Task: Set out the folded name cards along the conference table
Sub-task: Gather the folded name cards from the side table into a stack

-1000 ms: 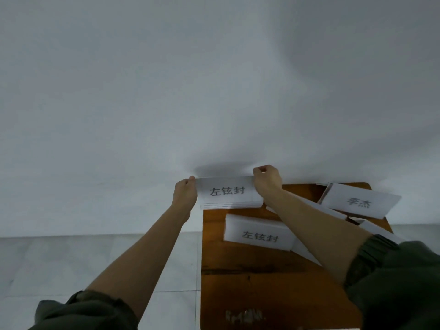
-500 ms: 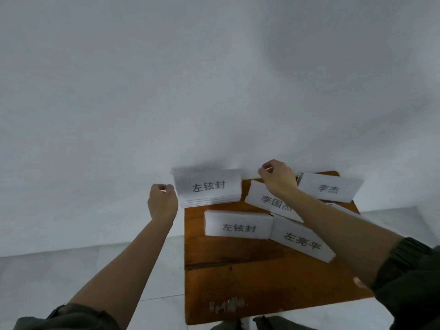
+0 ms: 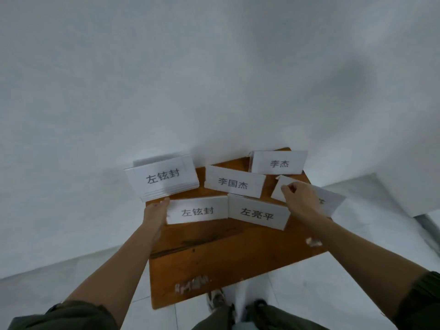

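Several white folded name cards lie on a small brown wooden table (image 3: 214, 253). A stack of cards (image 3: 162, 181) sits at the back left and overhangs the table's edge. Single cards lie at the middle back (image 3: 234, 183), the back right (image 3: 278, 163), the front left (image 3: 197, 211) and the front middle (image 3: 258, 214). My left hand (image 3: 156, 213) rests with straight fingers against the left end of the front left card. My right hand (image 3: 300, 198) has curled fingers and pinches the near corner of a right-hand card (image 3: 331, 201), which it partly hides.
The table stands against a white wall (image 3: 214, 79), with grey tiled floor (image 3: 71, 282) to the left and right. Shoes and trouser legs (image 3: 228, 310) show just below the table's near edge. Chipped patches mark the table's front.
Both hands have let go of the card stack, which now lies at the back left. My left hand dropped to the front left card and my right hand moved right onto the right-hand card.
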